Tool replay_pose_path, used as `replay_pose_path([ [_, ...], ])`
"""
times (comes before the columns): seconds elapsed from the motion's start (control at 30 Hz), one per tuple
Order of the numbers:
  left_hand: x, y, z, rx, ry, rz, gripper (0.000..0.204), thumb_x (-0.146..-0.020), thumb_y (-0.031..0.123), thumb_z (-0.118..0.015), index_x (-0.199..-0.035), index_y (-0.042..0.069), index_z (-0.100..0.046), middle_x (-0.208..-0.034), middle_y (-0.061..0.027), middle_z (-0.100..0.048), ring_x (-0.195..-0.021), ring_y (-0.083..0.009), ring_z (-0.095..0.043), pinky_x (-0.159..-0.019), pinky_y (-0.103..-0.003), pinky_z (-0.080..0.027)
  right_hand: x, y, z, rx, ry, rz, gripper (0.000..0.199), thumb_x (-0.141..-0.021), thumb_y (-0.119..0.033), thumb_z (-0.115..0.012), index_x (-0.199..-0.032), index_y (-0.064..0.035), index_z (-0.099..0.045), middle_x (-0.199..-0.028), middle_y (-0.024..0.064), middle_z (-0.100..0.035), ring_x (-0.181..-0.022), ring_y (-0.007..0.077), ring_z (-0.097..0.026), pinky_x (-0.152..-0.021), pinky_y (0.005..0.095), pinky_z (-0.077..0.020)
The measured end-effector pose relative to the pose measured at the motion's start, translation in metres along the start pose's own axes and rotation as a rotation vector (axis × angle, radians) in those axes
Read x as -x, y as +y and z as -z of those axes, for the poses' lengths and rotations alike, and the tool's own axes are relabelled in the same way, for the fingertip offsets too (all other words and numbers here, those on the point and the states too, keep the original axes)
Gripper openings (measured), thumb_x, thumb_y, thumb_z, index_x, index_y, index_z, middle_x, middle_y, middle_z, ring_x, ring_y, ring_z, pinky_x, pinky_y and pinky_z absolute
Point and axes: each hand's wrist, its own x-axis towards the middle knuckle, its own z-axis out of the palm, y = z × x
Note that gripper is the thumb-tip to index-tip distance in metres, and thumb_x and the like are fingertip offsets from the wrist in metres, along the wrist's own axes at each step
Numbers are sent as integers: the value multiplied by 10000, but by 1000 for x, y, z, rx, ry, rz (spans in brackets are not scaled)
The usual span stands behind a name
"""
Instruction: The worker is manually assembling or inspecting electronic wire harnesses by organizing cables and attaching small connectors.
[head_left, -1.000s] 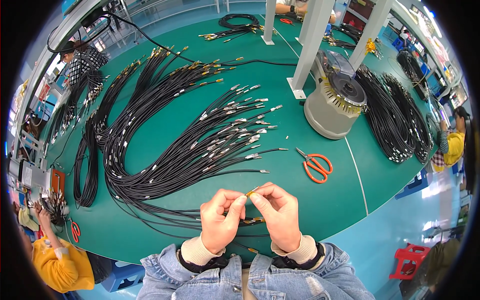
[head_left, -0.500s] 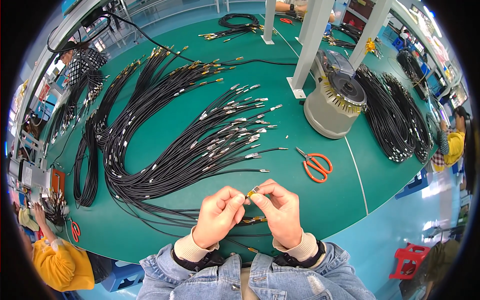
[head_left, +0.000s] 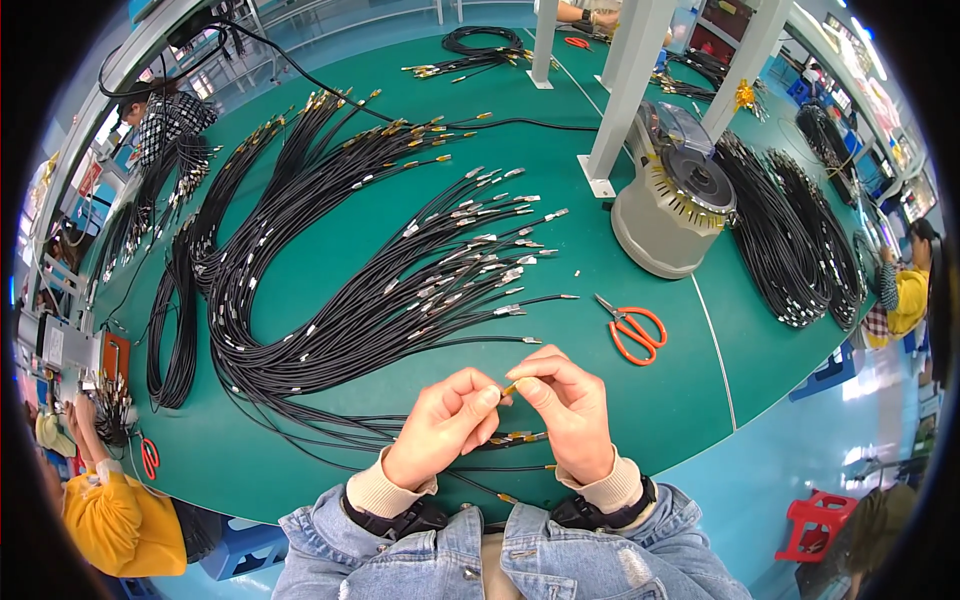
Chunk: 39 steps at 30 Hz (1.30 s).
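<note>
Fingers (head_left: 487,398) of the left hand (head_left: 440,428) met those of the right hand (head_left: 568,410) just above the near edge of the green tabletop (head_left: 700,400), and together they pinched a small gold-coloured connector (head_left: 509,389) between their tips. Both hands were closed on that piece, thumbs and forefingers pressed against it from either side; whether a cable ran from it could not be told, since the hands hid what lay behind. Denim sleeves with cream cuffs came up from the lower edge.

Just under the hands lay a few black cables with gold ends (head_left: 520,438), touching the tabletop and partly covered by the knuckles. Beyond the right hand, a little apart, rested orange-handled scissors (head_left: 634,328), their blades shut and pointing left.

Farther out, a large fan of black cables (head_left: 380,300) spread across the middle of the tabletop, their silver-tipped ends pointing toward the right. More black bundles (head_left: 180,310) lay to the left. To the right stood a round grey machine (head_left: 675,215) beside a white post (head_left: 622,90), and past it another heap of black cables (head_left: 790,240).

At the left rim a person in yellow (head_left: 110,520) worked near a second pair of scissors (head_left: 148,456).
</note>
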Motion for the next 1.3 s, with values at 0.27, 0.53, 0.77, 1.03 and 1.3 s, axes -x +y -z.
replay_pose_path([
  [0.27, -3, -6, -3, 45, -68, 75, 204, -964, 202, -507, -965, 24, -606, -609, 31, -494, -534, -28, -375, -470, -189, -293, 5, -4, 7, 41, -59, -13, 84, -871, -7, -587, -939, 18, -629, -908, 63, -555, -832, 138, -536, -772, 265, -446],
  [0.53, -12, -22, -8, -462, 33, -178, 153, -904, 139, -579, -986, 12, -604, -664, -33, -600, -587, -104, -537, -559, -268, -440, 9, 2, 42, 264, -108, -156, 78, -866, -55, -601, -897, 12, -630, -900, 55, -577, -816, 141, -538, -763, 272, -442],
  [0.77, -34, -8, 21, -1215, 168, -539, 252, -767, 79, -671, -1006, 26, -609, -917, -102, -615, -860, -284, -568, -770, -363, -465, 7, -13, 70, 849, -388, -133, 95, -817, -81, -632, -890, -20, -634, -852, 57, -607, -801, 197, -536, -762, 316, -438],
  [1.03, -69, -19, 14, -1381, 94, -533, 233, -743, 82, -678, -964, 35, -620, -896, -89, -605, -896, -293, -553, -792, -381, -452, 2, -32, 85, 883, -390, -45, 91, -817, -73, -628, -889, -19, -640, -821, 52, -633, -807, 169, -561, -754, 302, -450],
  [1.3, -56, -12, 16, -900, -31, -260, 119, -832, 104, -631, -881, -4, -621, -724, -91, -626, -667, -194, -608, -596, -297, -474, -36, -89, 153, 605, 392, 110, 170, -875, -142, -594, -947, 9, -625, -859, 4, -613, -802, 61, -519, -699, 206, -411],
])
